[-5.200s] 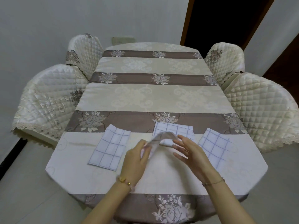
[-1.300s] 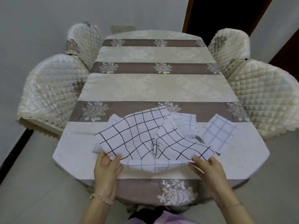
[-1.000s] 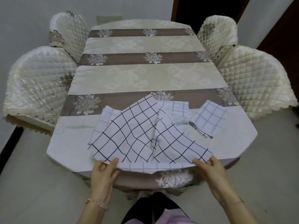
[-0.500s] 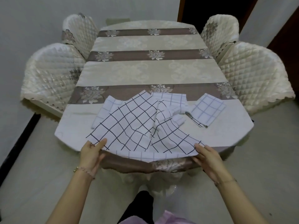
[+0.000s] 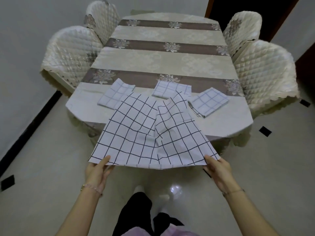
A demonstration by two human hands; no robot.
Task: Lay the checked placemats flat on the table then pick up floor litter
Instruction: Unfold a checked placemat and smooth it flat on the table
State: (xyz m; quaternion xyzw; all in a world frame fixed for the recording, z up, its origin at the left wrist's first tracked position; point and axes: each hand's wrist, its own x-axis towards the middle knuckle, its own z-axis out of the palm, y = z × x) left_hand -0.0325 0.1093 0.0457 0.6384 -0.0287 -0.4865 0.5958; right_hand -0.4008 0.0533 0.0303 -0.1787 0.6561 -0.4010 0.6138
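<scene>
A large white cloth with a dark check (image 5: 141, 132) hangs stretched between my hands, its far edge resting on the table's near end, a deep crease down its middle. My left hand (image 5: 98, 171) grips its near left corner and my right hand (image 5: 217, 169) grips its near right corner, both well off the table edge. Three small folded checked placemats lie on the table (image 5: 162, 60): one at left (image 5: 115, 94), one in the middle (image 5: 168, 88), one at right (image 5: 209, 102). Dark scraps lie on the floor at right (image 5: 264, 131), far right (image 5: 305, 103) and left (image 5: 7, 182).
Four quilted cream chairs flank the table, two on the left (image 5: 71, 51) and two on the right (image 5: 265, 72). A small metal utensil (image 5: 192, 108) lies beside the right placemat. My legs and feet (image 5: 136, 212) stand on the pale tiled floor. A dark doorway is behind.
I have stepped back from the table, pulling the large checked cloth toward me so most of it now hangs off the near edge, uncovering the middle placemat.
</scene>
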